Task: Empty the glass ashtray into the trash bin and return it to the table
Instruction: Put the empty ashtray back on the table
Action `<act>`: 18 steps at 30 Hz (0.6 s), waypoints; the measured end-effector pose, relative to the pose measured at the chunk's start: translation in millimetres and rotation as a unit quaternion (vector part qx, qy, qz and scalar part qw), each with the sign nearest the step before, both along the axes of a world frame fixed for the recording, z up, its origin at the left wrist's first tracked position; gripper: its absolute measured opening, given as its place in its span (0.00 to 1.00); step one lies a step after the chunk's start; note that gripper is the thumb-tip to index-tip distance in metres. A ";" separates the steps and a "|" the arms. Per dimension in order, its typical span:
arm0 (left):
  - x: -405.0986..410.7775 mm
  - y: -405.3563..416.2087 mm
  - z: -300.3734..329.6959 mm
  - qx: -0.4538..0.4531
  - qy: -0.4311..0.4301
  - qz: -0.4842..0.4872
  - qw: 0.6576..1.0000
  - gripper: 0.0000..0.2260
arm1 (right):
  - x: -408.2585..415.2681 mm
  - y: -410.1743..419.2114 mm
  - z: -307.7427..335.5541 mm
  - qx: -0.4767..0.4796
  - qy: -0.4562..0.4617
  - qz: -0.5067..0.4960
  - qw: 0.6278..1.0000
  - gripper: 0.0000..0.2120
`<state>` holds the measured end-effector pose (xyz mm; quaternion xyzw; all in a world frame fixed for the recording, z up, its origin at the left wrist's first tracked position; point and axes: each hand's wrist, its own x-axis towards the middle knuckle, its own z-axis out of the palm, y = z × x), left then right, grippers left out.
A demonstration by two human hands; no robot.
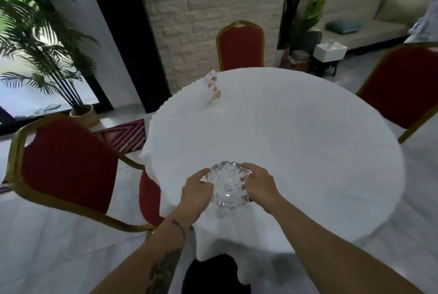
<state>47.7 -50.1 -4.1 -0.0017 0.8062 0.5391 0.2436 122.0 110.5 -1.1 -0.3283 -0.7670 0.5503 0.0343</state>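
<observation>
A clear cut-glass ashtray [228, 184] with a scalloped rim rests near the front edge of a round table covered in a white cloth [296, 142]. My left hand [196, 193] grips its left rim and my right hand [259, 186] grips its right rim. The bowl looks empty of ash, though the glare makes this hard to judge. No trash bin is in view.
Three red chairs with gold frames surround the table: one close at the left [66, 165], one at the back [240, 46], one at the right [403, 87]. A small menu card [213, 87] stands on the far left of the table. A potted palm [47, 57] stands by the window.
</observation>
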 end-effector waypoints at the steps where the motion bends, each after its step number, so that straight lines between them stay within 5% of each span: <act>1: -5.5 13.1 -5.3 -0.002 -0.006 0.006 1.000 0.23 | -5.7 11.6 -4.0 0.010 -0.008 0.003 1.000 0.24; 18: -47.3 130.1 -59.8 -0.078 -0.030 0.041 0.996 0.22 | -64.0 128.0 -55.5 0.136 -0.087 0.081 0.984 0.25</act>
